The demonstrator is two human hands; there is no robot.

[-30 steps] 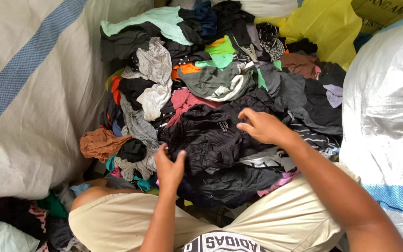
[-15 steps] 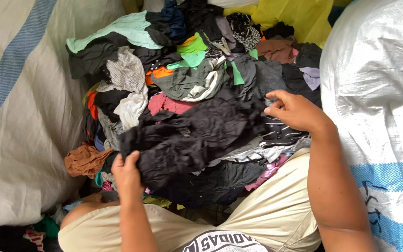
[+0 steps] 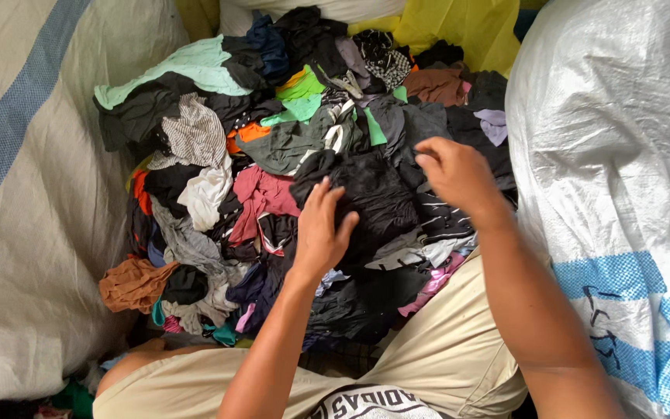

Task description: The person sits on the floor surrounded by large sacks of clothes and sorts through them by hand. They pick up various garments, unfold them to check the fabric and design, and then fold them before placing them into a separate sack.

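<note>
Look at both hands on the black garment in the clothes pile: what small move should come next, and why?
Probably lift the black garment clear of the pile. The left hand lies on its near edge and the right hand pinches its far side, but it lies bunched among other clothes, so raising it would free it.

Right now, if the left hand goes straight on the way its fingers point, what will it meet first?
The left hand already rests on the black garment. Further along that line lies the dark green cloth higher in the pile, though depth is unclear.
</note>
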